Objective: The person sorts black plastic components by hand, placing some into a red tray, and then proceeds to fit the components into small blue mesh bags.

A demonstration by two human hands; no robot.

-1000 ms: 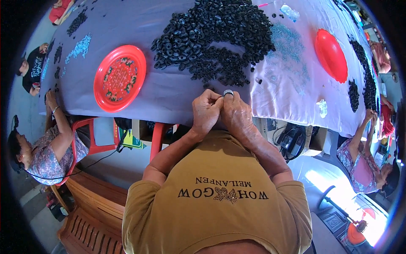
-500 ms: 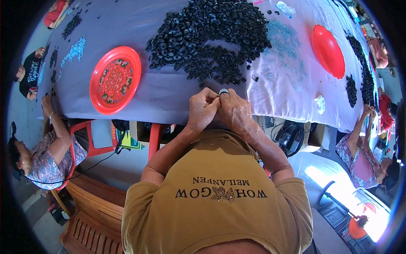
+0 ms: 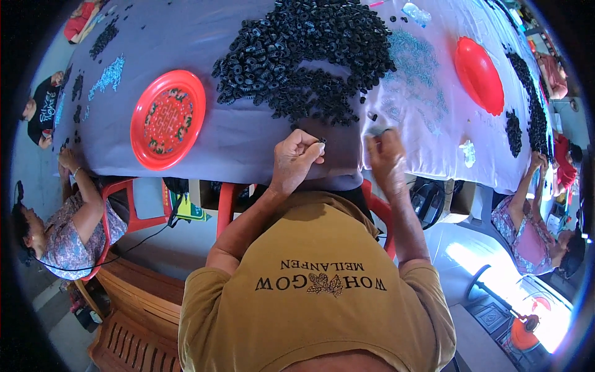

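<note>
Grey cloth covers the long surface (image 3: 204, 37), carrying a big far heap of black rubber rings (image 3: 304, 49), a round red plastic plate (image 3: 167, 119) at left and a red bowl (image 3: 478, 74) at right. The hands, joined a moment ago over one ring, have parted. The left hand (image 3: 296, 159) now pinches a small black ring (image 3: 321, 142) at the near edge, while the right hand (image 3: 385, 159), blurred, reaches toward the pale bits, its grip impossible to tell, suggesting one piece is finished.

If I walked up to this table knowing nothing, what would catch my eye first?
Most likely the big heap of black rings spread over the middle of the cloth-covered table, just beyond the person's hands. Next, the round red plate to its left and a second red plate, tilted, at the far right. At the near edge, the left hand pinches something small, and the right hand is blurred.
</note>
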